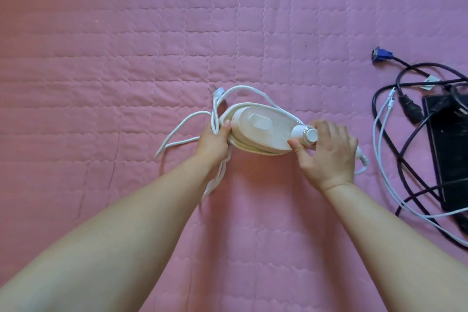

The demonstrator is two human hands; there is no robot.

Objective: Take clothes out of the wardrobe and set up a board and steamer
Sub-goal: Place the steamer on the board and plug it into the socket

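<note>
A white hand steamer [260, 130] lies on its side on a pink quilted bedspread [126, 45], its white braided cord [187, 129] looped around it and trailing left, with the plug [216, 92] at the far end. My left hand [215, 143] grips the steamer's left end together with a bunch of cord loops. My right hand [326, 153] curls round the right end, thumb and fingers beside the round knurled cap [307, 134]. No clothes or board are in view.
At the right edge lie a black flat device [448, 149], tangled black cables [405, 134], a thin white cable [395, 185] and a blue VGA connector [381, 54]. The quilted surface stretches out to the left and far side.
</note>
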